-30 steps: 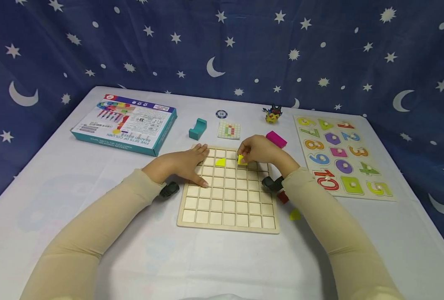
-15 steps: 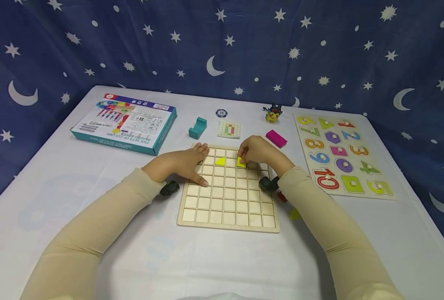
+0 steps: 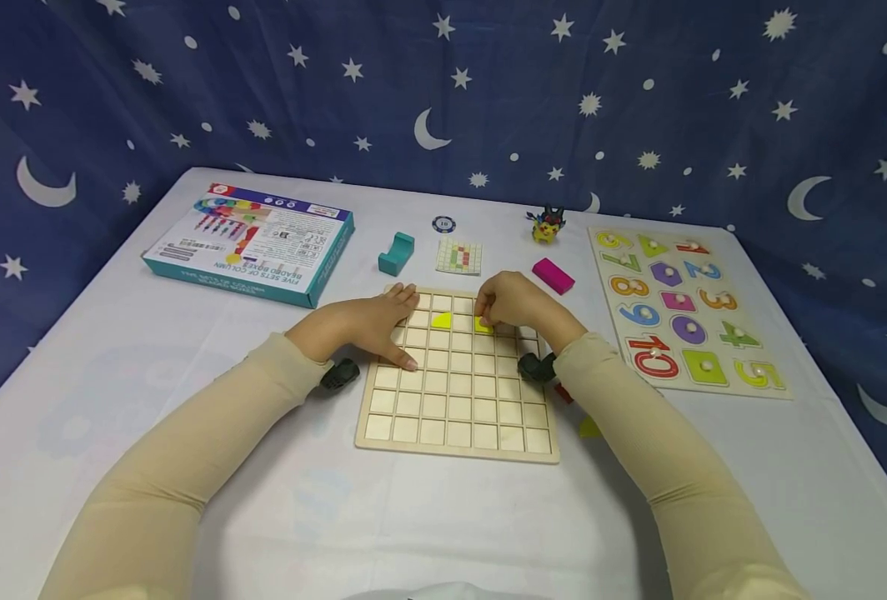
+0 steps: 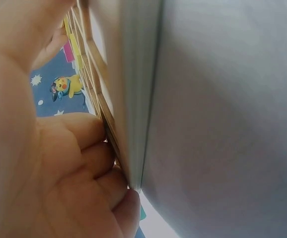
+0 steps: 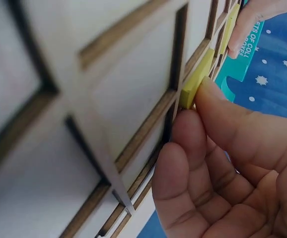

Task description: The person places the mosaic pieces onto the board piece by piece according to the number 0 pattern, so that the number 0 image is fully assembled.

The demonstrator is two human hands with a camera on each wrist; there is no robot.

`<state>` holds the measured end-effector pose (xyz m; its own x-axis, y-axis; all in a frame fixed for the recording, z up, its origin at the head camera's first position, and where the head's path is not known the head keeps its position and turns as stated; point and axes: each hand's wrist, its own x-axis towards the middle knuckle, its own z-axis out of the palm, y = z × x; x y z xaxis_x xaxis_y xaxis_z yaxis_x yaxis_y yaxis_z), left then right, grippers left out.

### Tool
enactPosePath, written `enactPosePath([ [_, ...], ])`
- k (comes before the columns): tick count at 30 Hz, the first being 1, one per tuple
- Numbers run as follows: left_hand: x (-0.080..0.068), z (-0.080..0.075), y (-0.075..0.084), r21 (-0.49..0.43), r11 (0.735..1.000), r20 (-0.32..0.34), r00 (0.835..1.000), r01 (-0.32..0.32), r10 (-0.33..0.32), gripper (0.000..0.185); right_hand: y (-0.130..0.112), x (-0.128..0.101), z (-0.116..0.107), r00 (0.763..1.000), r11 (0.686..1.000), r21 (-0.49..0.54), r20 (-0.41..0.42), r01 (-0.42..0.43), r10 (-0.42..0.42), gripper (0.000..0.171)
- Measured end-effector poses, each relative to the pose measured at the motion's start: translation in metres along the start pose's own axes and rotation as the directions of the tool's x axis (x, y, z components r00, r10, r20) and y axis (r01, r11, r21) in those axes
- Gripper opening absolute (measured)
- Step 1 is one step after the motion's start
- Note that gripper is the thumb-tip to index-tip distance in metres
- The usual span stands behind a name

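Observation:
A wooden grid board (image 3: pixel 458 408) lies in the middle of the white table. My left hand (image 3: pixel 383 327) rests flat on its upper left part, fingers spread; the left wrist view shows those fingers (image 4: pixel 91 163) against the board's edge (image 4: pixel 111 106). My right hand (image 3: pixel 488 317) pinches a small yellow piece (image 3: pixel 483 326) at a cell in the board's second row. In the right wrist view the fingertips (image 5: pixel 213 104) grip the yellow piece (image 5: pixel 195 79), which sits partly in the cell. Another yellow piece (image 3: pixel 441 320) lies in a cell two columns to the left.
A teal box (image 3: pixel 252 242) lies at the back left. Behind the board are a teal block (image 3: pixel 396 253), a pattern card (image 3: pixel 458 257), a chip (image 3: pixel 443 223), a toy figure (image 3: pixel 545 225) and a pink block (image 3: pixel 553 276). A number puzzle (image 3: pixel 684 308) lies to the right. Red (image 3: pixel 563 392) and yellow (image 3: pixel 589 427) pieces lie beside my right forearm.
My right hand has brought the yellow piece down a little, into the cell. The left hand has stayed where it was.

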<state>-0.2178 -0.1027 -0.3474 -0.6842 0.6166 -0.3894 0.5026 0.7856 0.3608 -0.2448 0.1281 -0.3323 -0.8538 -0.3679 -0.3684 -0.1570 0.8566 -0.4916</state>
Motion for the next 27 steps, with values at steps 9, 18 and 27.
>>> enactPosePath([
  [9, 0.0, 0.0, 0.0, 0.004, 1.0, 0.004, 1.0, 0.003, -0.003, 0.114, 0.001, -0.003, -0.001, 1.0, 1.0, 0.007, -0.006, 0.02, -0.019, 0.006],
  [18, -0.002, -0.002, 0.002, -0.008, 1.0, 0.021, 1.0, 0.002, -0.002, 0.113, 0.021, -0.027, -0.023, 0.998, 1.0, -0.004, -0.049, 0.03, -0.031, 0.014],
  [27, -0.003, -0.003, 0.003, -0.012, 1.0, 0.027, 1.0, 0.0, 0.001, 0.112, 0.059, -0.063, -0.043, 0.997, 0.999, -0.031, -0.07, -0.032, 0.029, 0.02],
])
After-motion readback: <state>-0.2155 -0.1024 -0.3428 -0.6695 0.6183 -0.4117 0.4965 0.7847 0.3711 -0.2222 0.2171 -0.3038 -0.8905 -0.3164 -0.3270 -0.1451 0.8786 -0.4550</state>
